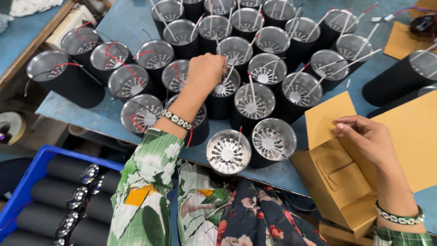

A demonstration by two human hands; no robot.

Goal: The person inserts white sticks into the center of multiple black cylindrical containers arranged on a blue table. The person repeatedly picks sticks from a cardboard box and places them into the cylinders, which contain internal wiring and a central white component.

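Observation:
My left hand (pixel 205 70) reaches over a crowd of black cylindrical lamp housings with silver reflector insides and pinches the white wire of one black housing (pixel 226 91) near the middle of the group. My right hand (pixel 364 139) rests on the open flap of a brown cardboard box (pixel 339 182) at the table's near right edge, fingers lightly curled on the flap (pixel 325 116). The nearest housings (pixel 228 152) (pixel 272 141) stand upright just left of the box. Both wrists wear beaded bracelets.
The blue table (pixel 123 23) carries several more housings with red or white wires, and one lies on its side at the right (pixel 400 77). A blue crate (pixel 27 182) of black tubes sits at lower left. Flat cardboard (pixel 409 132) lies at right.

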